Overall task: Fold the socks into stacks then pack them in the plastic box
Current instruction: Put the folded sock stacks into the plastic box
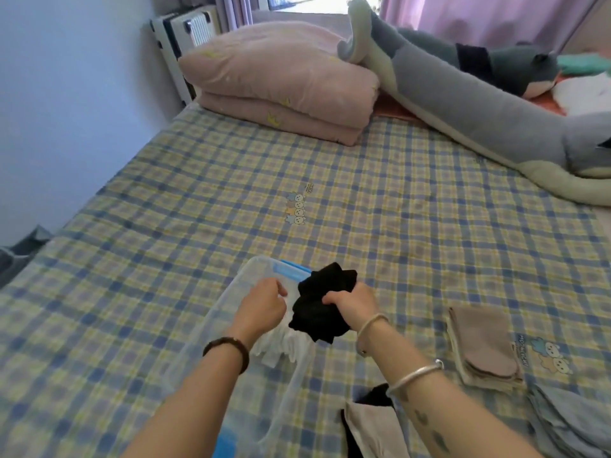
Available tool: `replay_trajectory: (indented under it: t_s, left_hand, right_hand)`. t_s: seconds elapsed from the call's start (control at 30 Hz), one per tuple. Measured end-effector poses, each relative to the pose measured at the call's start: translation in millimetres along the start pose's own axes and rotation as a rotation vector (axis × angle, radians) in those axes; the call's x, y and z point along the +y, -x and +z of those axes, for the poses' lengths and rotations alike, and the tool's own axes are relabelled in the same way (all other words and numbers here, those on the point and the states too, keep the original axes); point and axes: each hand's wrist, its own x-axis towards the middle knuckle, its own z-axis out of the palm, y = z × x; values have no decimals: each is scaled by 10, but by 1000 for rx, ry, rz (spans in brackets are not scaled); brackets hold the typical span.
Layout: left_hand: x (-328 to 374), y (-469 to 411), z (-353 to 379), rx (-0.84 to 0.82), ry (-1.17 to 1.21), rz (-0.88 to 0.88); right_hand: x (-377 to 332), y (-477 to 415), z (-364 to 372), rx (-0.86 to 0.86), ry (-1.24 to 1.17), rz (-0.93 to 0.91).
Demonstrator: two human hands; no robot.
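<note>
Head view, lower centre: right hand (355,305) clenches a bundle of black fabric socks (322,302) over the far end of the clear plastic box with blue latch (228,292). Left hand (264,304) is curled over white socks (286,342) inside the box; cannot tell if it grips them. Judgement: the socks are light, soft and compressible, so grasp the whole bundle mid-span.

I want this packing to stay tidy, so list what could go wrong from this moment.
1. The right hand grips the black socks as a bunched wad rather than a flat stack, so their folds may come apart as they go into the plastic box.
2. The white socks at the left hand fan out loosely in the box; pressing the black socks in beside them could rumple them more.
</note>
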Motion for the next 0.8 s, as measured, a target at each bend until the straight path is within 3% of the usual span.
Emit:
replay_trajectory:
  t_s: [0.13, 0.3, 0.4, 0.57, 0.8]
  left_hand:
    - [-150, -111, 208, -281, -541, 243]
    - [-142, -200, 417, -419, -833, 498]
    - [-243, -234, 480, -489, -926, 523]
    - [-359, -240, 420, -414, -1030, 512]
    - [-434, -213, 260, -386, -920, 485]
  right_hand:
    - [-45, -65, 136, 114, 261, 21]
    - [-90, -27, 254, 208, 503, -5]
    - [-125, -36, 317, 241, 582, -20]
    - [-149, -93, 573, 158, 747, -2]
    - [42, -224, 940, 273, 859, 9]
